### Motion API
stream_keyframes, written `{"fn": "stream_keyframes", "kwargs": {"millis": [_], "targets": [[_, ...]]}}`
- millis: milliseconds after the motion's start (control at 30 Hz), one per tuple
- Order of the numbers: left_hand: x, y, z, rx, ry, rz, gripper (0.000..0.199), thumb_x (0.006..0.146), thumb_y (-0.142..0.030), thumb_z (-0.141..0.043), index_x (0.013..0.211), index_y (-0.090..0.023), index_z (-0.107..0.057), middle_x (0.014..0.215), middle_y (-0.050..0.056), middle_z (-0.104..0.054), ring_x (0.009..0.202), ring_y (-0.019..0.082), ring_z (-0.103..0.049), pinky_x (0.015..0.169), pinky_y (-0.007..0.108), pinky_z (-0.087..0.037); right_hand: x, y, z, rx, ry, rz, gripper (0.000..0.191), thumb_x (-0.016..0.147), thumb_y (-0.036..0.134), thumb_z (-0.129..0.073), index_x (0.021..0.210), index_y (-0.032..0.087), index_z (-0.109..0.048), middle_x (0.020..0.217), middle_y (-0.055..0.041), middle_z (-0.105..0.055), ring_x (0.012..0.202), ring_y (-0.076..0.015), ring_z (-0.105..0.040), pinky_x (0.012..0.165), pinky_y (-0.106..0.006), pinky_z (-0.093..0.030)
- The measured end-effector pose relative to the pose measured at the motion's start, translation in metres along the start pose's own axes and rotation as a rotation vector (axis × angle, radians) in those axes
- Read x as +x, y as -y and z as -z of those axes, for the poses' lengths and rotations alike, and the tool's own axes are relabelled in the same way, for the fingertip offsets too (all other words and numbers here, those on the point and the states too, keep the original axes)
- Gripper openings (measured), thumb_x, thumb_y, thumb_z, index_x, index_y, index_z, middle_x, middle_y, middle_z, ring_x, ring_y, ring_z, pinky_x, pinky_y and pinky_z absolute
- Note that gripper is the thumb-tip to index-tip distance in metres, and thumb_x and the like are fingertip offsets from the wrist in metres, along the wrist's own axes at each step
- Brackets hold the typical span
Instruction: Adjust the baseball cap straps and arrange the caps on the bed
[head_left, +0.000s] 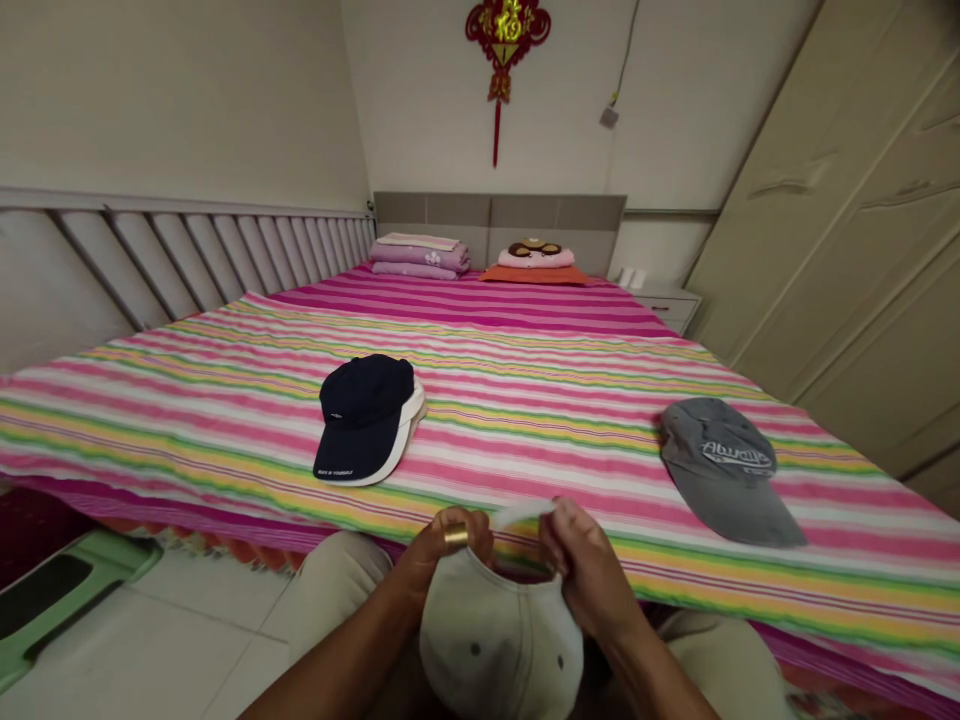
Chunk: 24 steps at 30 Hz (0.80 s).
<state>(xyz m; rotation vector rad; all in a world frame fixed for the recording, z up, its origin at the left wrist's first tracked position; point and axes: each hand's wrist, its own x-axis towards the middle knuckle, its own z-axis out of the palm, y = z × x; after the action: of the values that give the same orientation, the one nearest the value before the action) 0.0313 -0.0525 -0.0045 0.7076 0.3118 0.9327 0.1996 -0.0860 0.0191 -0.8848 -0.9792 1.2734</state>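
Observation:
A pale baseball cap (502, 640) hangs over my lap with its back opening and strap toward the bed. My left hand (448, 550), wearing a gold ring, grips the cap at the left side of that opening. On the other side, my right hand (581, 560) pinches the rim and the strap end. Whether the strap is fastened, I cannot tell. Ahead and to the left lies a navy cap (367, 415) with a white-edged brim, a whitish cap partly showing behind it. A grey cap (720, 465) with white lettering rests on the right.
The caps lie on a bed with a striped sheet (525, 400). Folded bedding (420, 257) and a pink pillow (536, 258) sit by the headboard (450, 210). A green stool (90, 570) stands at lower left; a wardrobe (847, 220) rises on the right.

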Motion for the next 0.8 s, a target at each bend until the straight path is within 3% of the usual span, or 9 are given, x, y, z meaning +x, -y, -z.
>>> {"fn": "stream_keyframes", "kwargs": {"millis": [67,100,233,300,400,500,600,700,800], "targets": [[0.001,-0.003,-0.002,-0.036,0.040,-0.019,0.024,0.055,-0.029,-0.072,0.049,-0.014,-0.054,0.047,-0.005,-0.041,0.042,0.006,-0.041,0.044,0.021,-0.032,0.002,0.000,0.000,0.170,-0.109,-0.025,0.036,0.076,0.046,-0.051,0.054,0.020,-0.040,0.046,0.0071,-0.034,0.042,-0.0077,-0.025,0.043,-0.021,-0.027],[0.001,-0.004,-0.003,-0.016,0.024,-0.007,0.022,0.057,-0.027,-0.071,0.050,-0.014,-0.055,0.047,-0.004,-0.042,0.041,0.006,-0.041,0.043,0.021,-0.031,0.002,0.001,-0.001,0.166,-0.077,-0.064,0.035,0.074,0.046,-0.054,0.054,0.019,-0.043,0.046,0.0067,-0.036,0.041,-0.0074,-0.027,0.042,-0.020,-0.027],[0.006,-0.008,-0.001,0.150,-0.158,0.116,0.022,0.056,-0.029,-0.073,0.059,-0.012,-0.058,0.048,-0.002,-0.051,0.040,0.007,-0.043,0.042,0.020,-0.030,-0.004,0.003,-0.001,-0.081,0.353,-0.352,0.025,0.057,0.034,-0.073,0.062,0.014,-0.059,0.049,0.0042,-0.049,0.044,-0.0074,-0.038,0.043,-0.019,-0.030],[0.008,-0.010,0.003,0.182,-0.178,0.135,0.026,0.054,-0.031,-0.074,0.060,-0.011,-0.059,0.047,-0.002,-0.051,0.040,0.006,-0.042,0.043,0.019,-0.030,-0.006,0.003,-0.002,-0.081,0.429,-0.449,0.026,0.053,0.032,-0.075,0.065,0.013,-0.062,0.054,0.0020,-0.055,0.047,-0.0091,-0.044,0.045,-0.020,-0.033],[0.007,-0.010,0.019,0.235,-0.096,0.182,0.031,0.053,-0.036,-0.075,0.068,-0.010,-0.064,0.055,0.001,-0.058,0.049,0.008,-0.050,0.050,0.020,-0.036,-0.006,0.000,-0.001,0.063,0.284,-0.451,0.026,0.055,0.035,-0.074,0.065,0.013,-0.064,0.056,-0.0001,-0.059,0.047,-0.0114,-0.049,0.047,-0.023,-0.037],[-0.004,-0.003,0.043,0.349,0.022,0.366,0.035,0.052,-0.037,-0.075,0.074,-0.011,-0.067,0.067,0.005,-0.064,0.061,0.013,-0.057,0.061,0.024,-0.041,-0.005,0.000,0.001,0.194,0.119,-0.386,0.024,0.058,0.034,-0.073,0.064,0.013,-0.064,0.054,-0.0007,-0.060,0.047,-0.0131,-0.053,0.051,-0.025,-0.041],[-0.022,0.010,0.065,0.423,0.035,0.528,0.026,0.054,-0.032,-0.074,0.072,-0.014,-0.068,0.070,0.005,-0.066,0.064,0.015,-0.059,0.067,0.027,-0.042,-0.002,0.007,0.007,0.241,-0.020,-0.304,0.020,0.063,0.036,-0.070,0.068,0.018,-0.063,0.050,0.0029,-0.059,0.044,-0.0119,-0.053,0.048,-0.023,-0.041],[-0.037,0.017,0.071,0.370,-0.014,0.485,0.021,0.051,-0.026,-0.076,0.070,-0.018,-0.068,0.070,0.004,-0.067,0.068,0.017,-0.061,0.069,0.029,-0.043,0.006,0.016,0.020,0.255,-0.137,-0.238,0.018,0.062,0.036,-0.070,0.070,0.022,-0.061,0.051,0.0046,-0.062,0.044,-0.0126,-0.055,0.049,-0.023,-0.043],[-0.039,-0.001,0.064,0.317,-0.101,0.289,0.019,0.059,-0.025,-0.072,0.077,-0.020,-0.068,0.070,0.003,-0.067,0.074,0.020,-0.062,0.072,0.032,-0.044,0.016,0.018,0.040,0.125,-0.236,-0.198,0.024,0.061,0.037,-0.071,0.075,0.019,-0.064,0.065,-0.0004,-0.068,0.059,-0.0168,-0.062,0.058,-0.026,-0.047]]}}
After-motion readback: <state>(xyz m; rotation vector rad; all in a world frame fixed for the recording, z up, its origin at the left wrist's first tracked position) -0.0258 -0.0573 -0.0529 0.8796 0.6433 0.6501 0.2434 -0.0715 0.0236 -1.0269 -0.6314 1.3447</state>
